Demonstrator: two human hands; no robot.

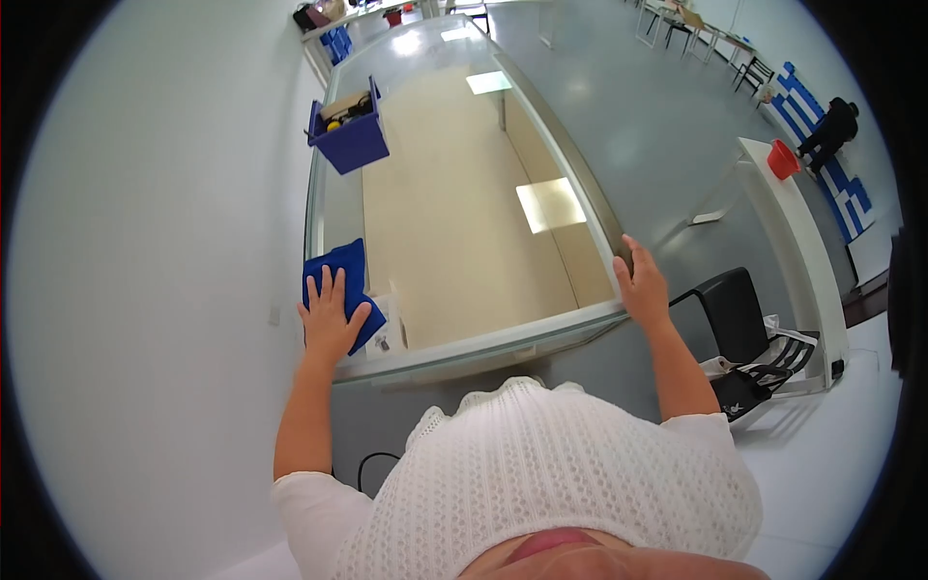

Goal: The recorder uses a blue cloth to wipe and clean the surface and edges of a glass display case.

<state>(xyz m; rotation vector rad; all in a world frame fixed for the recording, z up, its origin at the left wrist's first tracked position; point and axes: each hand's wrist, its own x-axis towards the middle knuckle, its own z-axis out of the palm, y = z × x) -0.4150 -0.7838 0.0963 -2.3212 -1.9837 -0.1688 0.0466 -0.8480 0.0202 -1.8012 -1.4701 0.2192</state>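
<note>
Before me stands a long glass-topped display counter [442, 181] with a pale frame and a beige panel under the glass. Near its left front corner, my left hand [330, 315] lies flat on a blue cloth [348, 261], fingers spread, pressing it against the top. Part of the cloth is hidden under the palm. At the right edge, close to the front corner, my right hand [644, 286] rests against the frame with its thumb apart from the fingers. Nothing is held in it.
A purple bin [351, 141] with assorted items sits farther along the counter's left side. A white wall [181, 254] runs close on the left. To the right are a black chair [728, 319] with bags, a white table [805, 254] with a red bucket [783, 159], and a distant person [832, 130].
</note>
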